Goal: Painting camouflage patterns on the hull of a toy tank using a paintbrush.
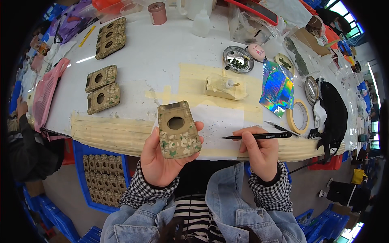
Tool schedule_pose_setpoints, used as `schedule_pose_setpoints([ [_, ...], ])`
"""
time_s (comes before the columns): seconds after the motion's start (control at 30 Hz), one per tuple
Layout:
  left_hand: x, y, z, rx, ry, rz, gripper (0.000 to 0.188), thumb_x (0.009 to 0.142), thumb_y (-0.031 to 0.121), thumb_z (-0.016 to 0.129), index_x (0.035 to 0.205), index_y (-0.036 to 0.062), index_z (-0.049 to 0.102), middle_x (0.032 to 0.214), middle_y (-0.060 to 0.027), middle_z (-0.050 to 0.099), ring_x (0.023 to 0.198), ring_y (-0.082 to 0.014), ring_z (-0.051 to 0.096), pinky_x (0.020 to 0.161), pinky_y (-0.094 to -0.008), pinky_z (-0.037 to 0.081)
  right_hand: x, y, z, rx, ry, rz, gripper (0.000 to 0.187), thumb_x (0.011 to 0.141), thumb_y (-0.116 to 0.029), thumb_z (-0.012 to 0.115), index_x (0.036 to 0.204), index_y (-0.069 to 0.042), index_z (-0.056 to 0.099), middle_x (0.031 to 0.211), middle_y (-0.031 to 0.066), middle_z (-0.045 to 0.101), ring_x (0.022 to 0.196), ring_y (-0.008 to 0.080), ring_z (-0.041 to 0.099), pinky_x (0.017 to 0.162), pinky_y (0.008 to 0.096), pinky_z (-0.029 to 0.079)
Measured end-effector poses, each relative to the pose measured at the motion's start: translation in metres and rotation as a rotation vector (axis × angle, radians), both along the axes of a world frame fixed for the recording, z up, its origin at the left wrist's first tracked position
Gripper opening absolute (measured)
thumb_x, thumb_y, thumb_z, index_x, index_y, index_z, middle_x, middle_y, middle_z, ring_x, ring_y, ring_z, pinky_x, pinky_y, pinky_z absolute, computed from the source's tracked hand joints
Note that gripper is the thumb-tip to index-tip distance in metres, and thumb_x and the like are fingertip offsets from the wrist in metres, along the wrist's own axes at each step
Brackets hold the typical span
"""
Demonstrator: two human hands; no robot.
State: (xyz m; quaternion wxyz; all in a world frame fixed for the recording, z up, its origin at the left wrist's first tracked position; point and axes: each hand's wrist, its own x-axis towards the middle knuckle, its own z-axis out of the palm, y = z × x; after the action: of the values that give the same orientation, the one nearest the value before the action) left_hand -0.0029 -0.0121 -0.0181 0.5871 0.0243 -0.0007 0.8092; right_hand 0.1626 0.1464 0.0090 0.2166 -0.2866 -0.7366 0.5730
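My left hand [162,162] grips a camouflage model tank hull [180,139] by its sides, tilted so its top with the round hole faces me. Green and pale digital patches cover its lower part. In my right hand [259,152] are black tweezers [263,136], pinched between thumb and fingers, with their tips pointing left toward the hull but apart from it. Under both hands lies a white sheet [221,121] dotted with small dark specks. Beyond it sits a block wrapped in masking tape [225,87].
Several more hulls [103,97] stand on the table's left, and others fill a blue crate [103,180] below. A metal dish [238,59] holds dark green bits. A tape roll [298,116], holographic sheets [277,88], a craft knife [279,127] and a black bag [333,109] lie right.
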Motion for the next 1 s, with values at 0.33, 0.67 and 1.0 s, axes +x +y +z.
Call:
schedule_pose_setpoints([
  [0.33, -0.0006, -0.0009, -0.0016, -0.01, 0.027, -0.003, 0.058, 0.1, 0.041, 0.025, 0.144, 0.0041, 0.02, 0.14, -0.028, 0.033, 0.121, -0.0365, 0.047, 0.095, -0.0436, 0.049, -0.0021, -0.0003, -0.0019, 0.046, -0.021, 0.007, 0.021, 0.093, -0.015, 0.056, 0.092, 0.003, 0.067, 0.077, 0.0062, 0.065, 0.058, 0.0078, 0.052, 0.053, 0.0204, 0.042],
  [0.67, 0.0003, 0.0002, -0.0016, 0.016, -0.01, 0.024, 0.069, 0.099, 0.036, 0.033, 0.146, 0.0056, -0.008, 0.137, -0.0345, 0.029, 0.12, -0.0403, 0.047, 0.094, -0.0451, 0.051, -0.0031, -0.0011, -0.0016, 0.045, -0.021, 0.002, 0.021, 0.093, -0.016, 0.056, 0.092, 0.003, 0.067, 0.075, 0.0052, 0.065, 0.057, 0.0077, 0.051, 0.052, 0.0204, 0.041],
  [1.0, -0.0002, 0.0001, -0.0021, 0.015, -0.013, 0.023, 0.069, 0.099, 0.036, 0.034, 0.146, 0.0053, -0.007, 0.137, -0.0346, 0.029, 0.12, -0.0405, 0.047, 0.094, -0.0452, 0.051, -0.002, 0.0, -0.0002, 0.028, -0.022, 0.018, 0.022, 0.094, -0.016, 0.056, 0.092, 0.003, 0.067, 0.076, 0.0056, 0.065, 0.058, 0.0072, 0.051, 0.052, 0.0203, 0.041],
])
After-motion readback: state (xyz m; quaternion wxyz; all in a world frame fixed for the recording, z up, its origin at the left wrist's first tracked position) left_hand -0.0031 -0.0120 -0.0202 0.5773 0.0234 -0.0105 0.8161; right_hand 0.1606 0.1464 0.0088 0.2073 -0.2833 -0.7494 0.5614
